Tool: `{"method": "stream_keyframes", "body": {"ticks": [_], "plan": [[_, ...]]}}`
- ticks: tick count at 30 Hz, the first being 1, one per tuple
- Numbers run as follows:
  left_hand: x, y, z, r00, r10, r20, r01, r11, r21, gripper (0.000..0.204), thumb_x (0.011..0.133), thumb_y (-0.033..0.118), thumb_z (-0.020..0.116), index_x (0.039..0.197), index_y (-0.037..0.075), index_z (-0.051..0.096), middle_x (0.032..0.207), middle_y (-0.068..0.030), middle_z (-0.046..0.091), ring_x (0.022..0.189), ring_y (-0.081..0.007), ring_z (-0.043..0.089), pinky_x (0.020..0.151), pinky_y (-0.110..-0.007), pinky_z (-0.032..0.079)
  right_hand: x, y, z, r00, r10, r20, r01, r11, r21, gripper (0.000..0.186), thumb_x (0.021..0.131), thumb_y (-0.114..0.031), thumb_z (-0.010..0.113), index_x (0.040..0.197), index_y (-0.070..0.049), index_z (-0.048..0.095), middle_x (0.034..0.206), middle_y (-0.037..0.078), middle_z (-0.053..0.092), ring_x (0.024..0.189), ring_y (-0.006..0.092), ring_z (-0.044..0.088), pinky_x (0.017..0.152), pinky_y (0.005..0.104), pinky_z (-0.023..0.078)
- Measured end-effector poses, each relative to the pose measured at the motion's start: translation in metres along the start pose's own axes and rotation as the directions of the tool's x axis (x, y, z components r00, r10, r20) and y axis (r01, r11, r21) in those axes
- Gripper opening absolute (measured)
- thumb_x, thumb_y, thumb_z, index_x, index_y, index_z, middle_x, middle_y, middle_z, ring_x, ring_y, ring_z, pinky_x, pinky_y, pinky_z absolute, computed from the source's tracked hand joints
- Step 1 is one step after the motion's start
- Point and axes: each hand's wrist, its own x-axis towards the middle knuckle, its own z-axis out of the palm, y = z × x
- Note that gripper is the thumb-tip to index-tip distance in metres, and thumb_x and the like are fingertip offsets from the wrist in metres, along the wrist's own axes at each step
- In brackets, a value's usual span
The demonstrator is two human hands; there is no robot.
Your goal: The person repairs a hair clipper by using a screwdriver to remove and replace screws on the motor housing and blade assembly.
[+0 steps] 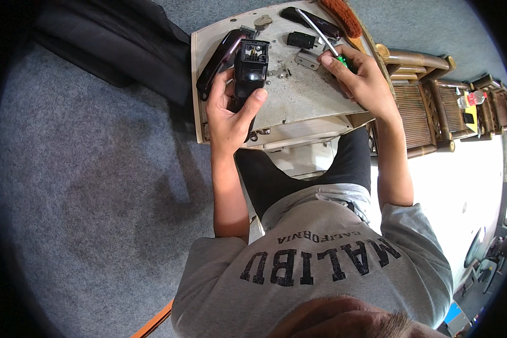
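Observation:
My left hand (pixel 226 121) is wrapped round a black hair clipper (pixel 250 76) held upright above the small table (pixel 307 101). The clipper's top end is uncovered, and metal parts show inside it. In my right hand (pixel 369 84) is a screwdriver (pixel 316 31) with a green handle, its shaft pointing up and to the left. A metal clipper blade (pixel 307 59) lies on the tabletop beside my right fingertips. Just beyond it sits a small black block-shaped part (pixel 301 39). Tiny screws and bits of debris are scattered between my hands. A second, dark maroon clipper (pixel 215 63) rests left of the held one.
Along the table's far edge lie a long black object (pixel 307 19) and a brush (pixel 343 17) with orange-brown bristles. Below the tabletop, an open shelf (pixel 298 132) faces me. Bamboo furniture (pixel 414 112) stands at the right, with a plastic bottle (pixel 472 99) on it. Black cloth (pixel 118 45) hangs at the left.

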Motion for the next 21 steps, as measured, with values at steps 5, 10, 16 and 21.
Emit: {"method": "stream_keyframes", "body": {"ticks": [5, 10, 16, 21], "plan": [[0.000, 0.000, 0.001, 1.000, -0.011, -0.005, 0.010, 1.000, -0.010, 0.046, 0.097, 0.013, 0.082, 0.133, -0.001, 0.058, 0.099, -0.0037, 0.073, 0.084, -0.0055, 0.064, 0.074, -0.022, 0.050, 0.002, 0.013, 0.001, 0.994, -0.100, -0.051, 0.100, 0.995, 0.003, 0.038, 0.106, -0.043, 0.070, 0.107, -0.006, 0.072, 0.057, -0.009, 0.046, 0.048, 0.0011, 0.039, 0.047, 0.0230, 0.027], [0.001, -0.001, -0.001, 0.999, 0.002, -0.044, -0.006, 0.996, -0.087, 0.042, 0.102, 0.017, 0.077, 0.132, -0.003, 0.054, 0.102, -0.0081, 0.072, 0.088, -0.0137, 0.072, 0.082, -0.029, 0.057, -0.002, 0.005, -0.001, 0.999, -0.030, -0.028, 0.032, 0.996, 0.088, 0.035, 0.105, -0.041, 0.071, 0.108, -0.006, 0.073, 0.065, -0.008, 0.051, 0.055, 0.0030, 0.044, 0.052, 0.0243, 0.033], [0.004, 0.003, -0.002, 0.990, -0.019, -0.139, 0.010, 0.998, -0.063, 0.033, 0.107, 0.021, 0.069, 0.127, -0.001, 0.055, 0.099, -0.0074, 0.070, 0.088, -0.0134, 0.069, 0.085, -0.028, 0.053, 0.008, 0.022, -0.003, 0.996, -0.004, -0.088, 0.025, 0.970, 0.240, 0.032, 0.105, -0.036, 0.072, 0.104, -0.005, 0.068, 0.063, -0.006, 0.052, 0.047, 0.0037, 0.043, 0.046, 0.0238, 0.032], [0.004, 0.003, -0.002, 0.993, -0.031, -0.115, 0.025, 0.999, -0.048, 0.034, 0.106, 0.021, 0.071, 0.127, -0.001, 0.055, 0.098, -0.0068, 0.070, 0.087, -0.0131, 0.071, 0.082, -0.028, 0.053, 0.008, 0.013, -0.013, 0.989, 0.059, -0.134, 0.030, 0.812, 0.583, 0.031, 0.105, -0.031, 0.071, 0.109, -0.001, 0.067, 0.063, -0.004, 0.048, 0.045, 0.0050, 0.045, 0.039, 0.0263, 0.031]]}}
